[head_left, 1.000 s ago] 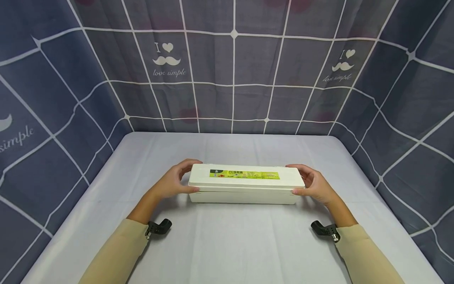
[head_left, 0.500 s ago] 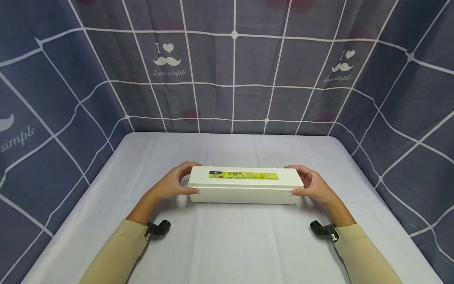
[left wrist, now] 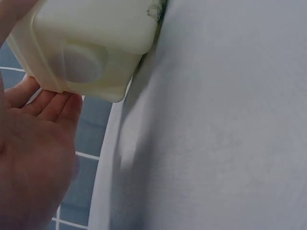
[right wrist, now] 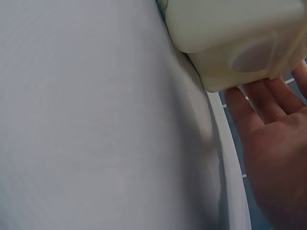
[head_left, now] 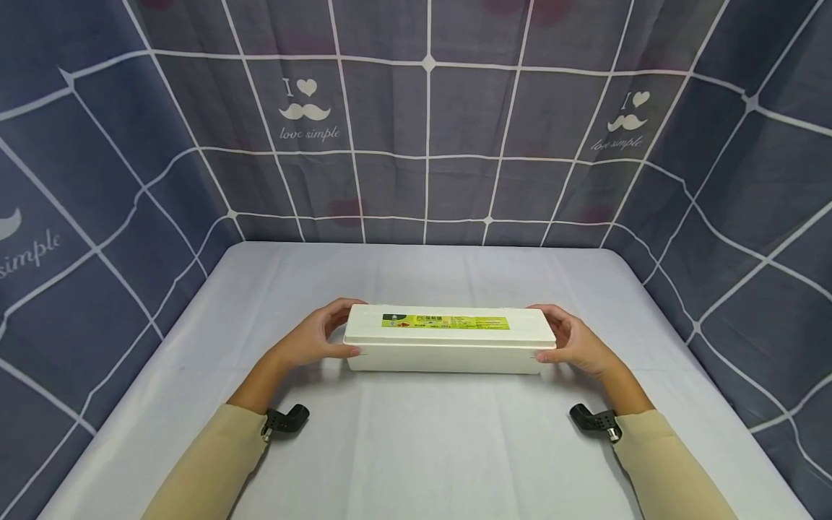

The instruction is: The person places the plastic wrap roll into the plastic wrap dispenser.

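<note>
A long white cling film box [head_left: 448, 359] with a lid and a yellow-green label [head_left: 445, 322] lies on the white cloth, its long side facing me. The left hand [head_left: 318, 334] holds its left end, thumb at the front and fingers round the back. At the other end the right hand [head_left: 577, 341] grips in the same way, its thumb on the front just under the lid's edge. The lid sits level on the base along the front. In the left wrist view, fingertips meet the far side of the box end [left wrist: 81, 62]; the right wrist view mirrors this at the other box end [right wrist: 254, 52].
A white cloth [head_left: 429, 448] with faint creases covers the table. Dark grey-blue curtains [head_left: 390, 130] with white grid lines enclose the back and both sides. A black wrist mount [head_left: 288, 419] sits at the left cuff, and another black mount [head_left: 594, 420] at the right.
The lid of the cling film box has come down, and the gap along its front left has closed. Both hands stay at the ends, shifting only slightly.
</note>
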A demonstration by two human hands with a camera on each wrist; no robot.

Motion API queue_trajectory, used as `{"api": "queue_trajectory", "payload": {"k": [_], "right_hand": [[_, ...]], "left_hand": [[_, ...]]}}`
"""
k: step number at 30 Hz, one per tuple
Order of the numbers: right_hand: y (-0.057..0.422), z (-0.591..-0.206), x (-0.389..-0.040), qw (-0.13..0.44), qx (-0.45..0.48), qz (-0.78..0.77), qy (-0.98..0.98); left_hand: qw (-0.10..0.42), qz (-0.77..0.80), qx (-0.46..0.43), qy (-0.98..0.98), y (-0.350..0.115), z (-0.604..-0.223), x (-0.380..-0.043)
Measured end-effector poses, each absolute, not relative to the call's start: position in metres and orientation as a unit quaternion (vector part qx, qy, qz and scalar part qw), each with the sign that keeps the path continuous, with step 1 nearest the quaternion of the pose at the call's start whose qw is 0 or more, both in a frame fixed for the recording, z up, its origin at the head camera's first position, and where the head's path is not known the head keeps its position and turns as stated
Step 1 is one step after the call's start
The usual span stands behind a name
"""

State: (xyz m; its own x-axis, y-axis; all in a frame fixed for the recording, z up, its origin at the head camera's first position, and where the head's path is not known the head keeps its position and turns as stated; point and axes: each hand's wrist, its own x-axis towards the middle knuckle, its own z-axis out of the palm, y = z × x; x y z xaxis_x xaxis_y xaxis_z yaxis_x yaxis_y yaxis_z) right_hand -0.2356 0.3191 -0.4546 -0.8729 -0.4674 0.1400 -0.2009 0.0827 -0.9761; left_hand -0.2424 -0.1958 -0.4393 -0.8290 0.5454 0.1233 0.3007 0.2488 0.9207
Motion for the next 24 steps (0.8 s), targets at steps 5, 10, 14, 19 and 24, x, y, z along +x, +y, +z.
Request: {"api": "queue_trajectory", "payload": {"k": [5,10,14,19,24], "right_hand": [[0.323,-0.458,-0.238,0.127,-0.239,-0.64,0.719],[0.3247,-0.4598,-0.2385,0.138,-0.249,-0.628,0.724],[0.3252,-0.4602,-0.2381,0.142,-0.25,-0.614,0.736],[0.3254,-0.4606,-0.2382,0.141,-0.245,-0.598,0.75],[0.3245,-0.4601,-0.2379,0.137,-0.244,-0.59,0.757]], "left_hand": [[0.114,0.56,0.282,0.771,-0.1986,-0.4434,-0.2446],[0.122,0.568,0.297,0.758,-0.2014,-0.4453,-0.2471],[0.132,0.566,0.298,0.757,-0.2024,-0.445,-0.2475],[0.139,0.56,0.297,0.761,-0.203,-0.4458,-0.2466],[0.14,0.56,0.295,0.761,-0.2032,-0.4469,-0.247]]}}
